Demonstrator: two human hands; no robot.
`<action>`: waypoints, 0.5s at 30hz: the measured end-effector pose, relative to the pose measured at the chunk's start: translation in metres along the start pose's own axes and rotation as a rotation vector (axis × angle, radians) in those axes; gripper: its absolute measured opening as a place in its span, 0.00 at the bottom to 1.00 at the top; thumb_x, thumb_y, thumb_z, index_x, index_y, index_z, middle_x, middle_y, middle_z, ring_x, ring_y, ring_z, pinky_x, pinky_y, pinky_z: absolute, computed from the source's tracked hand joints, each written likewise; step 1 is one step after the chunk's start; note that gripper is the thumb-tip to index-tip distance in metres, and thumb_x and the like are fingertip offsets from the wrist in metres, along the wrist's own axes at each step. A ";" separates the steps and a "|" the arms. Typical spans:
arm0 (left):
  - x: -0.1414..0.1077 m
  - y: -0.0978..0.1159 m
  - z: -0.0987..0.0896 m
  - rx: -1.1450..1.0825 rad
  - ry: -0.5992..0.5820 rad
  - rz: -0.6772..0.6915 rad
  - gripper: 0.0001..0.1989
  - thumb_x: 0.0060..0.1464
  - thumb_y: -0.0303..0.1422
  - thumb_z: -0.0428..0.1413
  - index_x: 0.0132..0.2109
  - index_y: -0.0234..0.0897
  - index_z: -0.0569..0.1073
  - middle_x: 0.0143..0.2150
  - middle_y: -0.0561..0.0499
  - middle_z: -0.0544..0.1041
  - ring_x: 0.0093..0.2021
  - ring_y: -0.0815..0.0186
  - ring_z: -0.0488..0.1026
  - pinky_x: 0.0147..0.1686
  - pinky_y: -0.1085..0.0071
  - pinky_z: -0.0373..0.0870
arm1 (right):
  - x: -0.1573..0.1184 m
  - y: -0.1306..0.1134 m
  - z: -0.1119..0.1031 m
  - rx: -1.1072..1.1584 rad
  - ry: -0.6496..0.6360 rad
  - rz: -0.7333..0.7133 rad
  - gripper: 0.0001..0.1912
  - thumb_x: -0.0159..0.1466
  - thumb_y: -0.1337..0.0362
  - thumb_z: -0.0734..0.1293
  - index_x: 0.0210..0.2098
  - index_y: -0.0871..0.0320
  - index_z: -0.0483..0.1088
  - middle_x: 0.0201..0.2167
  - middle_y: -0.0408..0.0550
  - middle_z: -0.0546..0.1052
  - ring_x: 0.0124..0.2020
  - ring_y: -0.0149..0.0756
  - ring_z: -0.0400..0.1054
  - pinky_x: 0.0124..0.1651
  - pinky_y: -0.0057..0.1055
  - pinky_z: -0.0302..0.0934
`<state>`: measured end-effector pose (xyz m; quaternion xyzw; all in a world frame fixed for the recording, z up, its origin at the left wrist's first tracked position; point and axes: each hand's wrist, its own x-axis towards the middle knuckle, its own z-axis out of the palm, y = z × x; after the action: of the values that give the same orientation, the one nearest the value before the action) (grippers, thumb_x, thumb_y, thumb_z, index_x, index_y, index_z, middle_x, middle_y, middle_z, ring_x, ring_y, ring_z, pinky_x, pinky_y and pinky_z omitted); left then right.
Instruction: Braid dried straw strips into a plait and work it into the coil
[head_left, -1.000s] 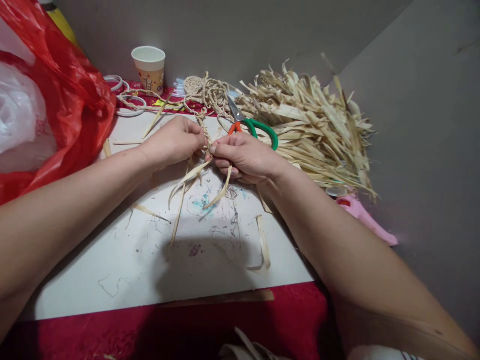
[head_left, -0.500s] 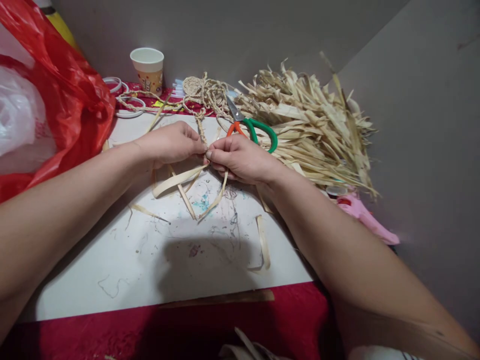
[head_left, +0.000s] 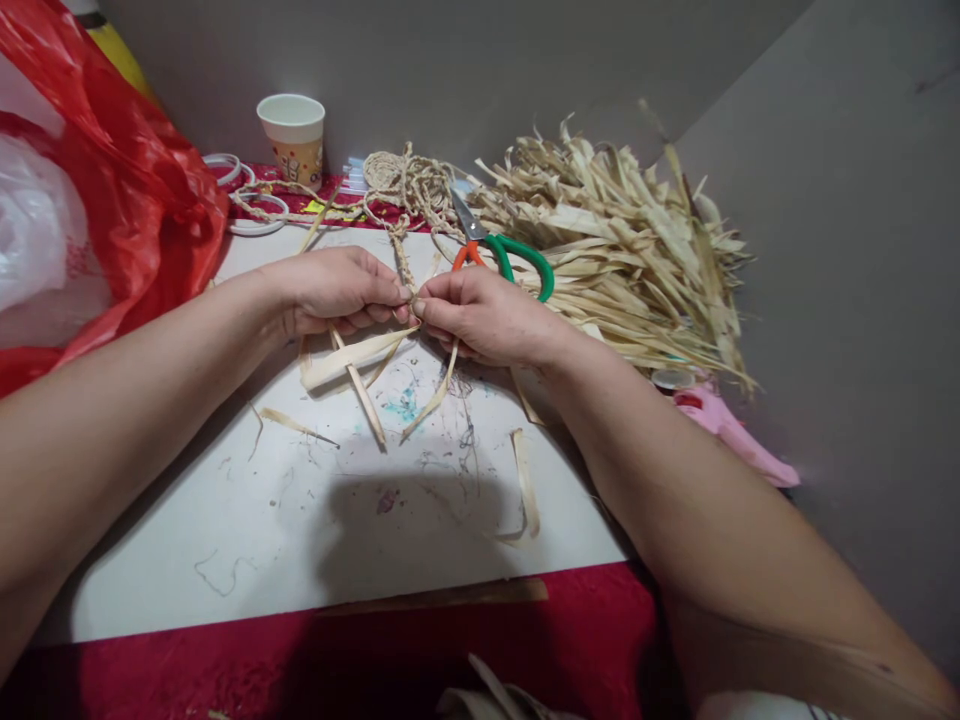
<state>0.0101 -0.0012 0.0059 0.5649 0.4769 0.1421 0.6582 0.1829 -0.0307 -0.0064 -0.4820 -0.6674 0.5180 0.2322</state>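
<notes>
My left hand (head_left: 349, 290) is closed in a pinch on the lower end of a braided straw cord (head_left: 402, 258). Right beside it, my right hand (head_left: 476, 315) pinches the same end, fingertips nearly touching the left ones. Loose pale strips (head_left: 360, 358) hang from the pinch over the white board (head_left: 270, 540); one narrow strip runs down below my right fingers. Scissors (head_left: 517, 260) with green and orange handles lie just behind my right hand. The cord leads back to a coiled, tangled bundle (head_left: 412, 182).
A big pile of dry strips (head_left: 622, 250) lies at the right. At the back stand a paper cup (head_left: 294, 145) and white rings (head_left: 259, 215). A red plastic bag (head_left: 161, 190) fills the left; a pink object (head_left: 735, 435) lies at the right edge.
My left hand has shifted slightly left and its lower fingers have loosened a little. The hanging strips have swung slightly. My right hand has hardly moved.
</notes>
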 end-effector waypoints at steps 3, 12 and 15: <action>0.002 -0.002 -0.002 0.004 0.019 0.008 0.09 0.48 0.27 0.58 0.23 0.30 0.69 0.16 0.58 0.59 0.14 0.82 0.51 0.19 0.77 0.39 | 0.001 0.001 -0.001 -0.038 -0.006 -0.012 0.09 0.62 0.67 0.64 0.25 0.59 0.66 0.13 0.37 0.61 0.12 0.22 0.52 0.14 0.22 0.44; 0.004 -0.004 0.001 0.068 0.117 0.029 0.09 0.44 0.24 0.58 0.21 0.33 0.67 0.16 0.57 0.63 0.14 0.80 0.53 0.20 0.75 0.41 | 0.002 0.008 0.000 -0.168 -0.022 -0.051 0.08 0.63 0.67 0.62 0.26 0.59 0.65 0.13 0.38 0.63 0.14 0.24 0.53 0.17 0.23 0.45; 0.004 -0.005 0.008 0.126 0.184 0.065 0.09 0.44 0.24 0.58 0.20 0.33 0.67 0.15 0.58 0.62 0.14 0.80 0.53 0.20 0.75 0.41 | 0.003 0.008 0.003 -0.255 0.013 -0.098 0.10 0.61 0.70 0.63 0.23 0.59 0.64 0.13 0.37 0.61 0.15 0.24 0.52 0.19 0.23 0.44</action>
<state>0.0168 -0.0048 -0.0010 0.6048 0.5247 0.1842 0.5701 0.1826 -0.0298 -0.0156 -0.4777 -0.7490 0.4140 0.1985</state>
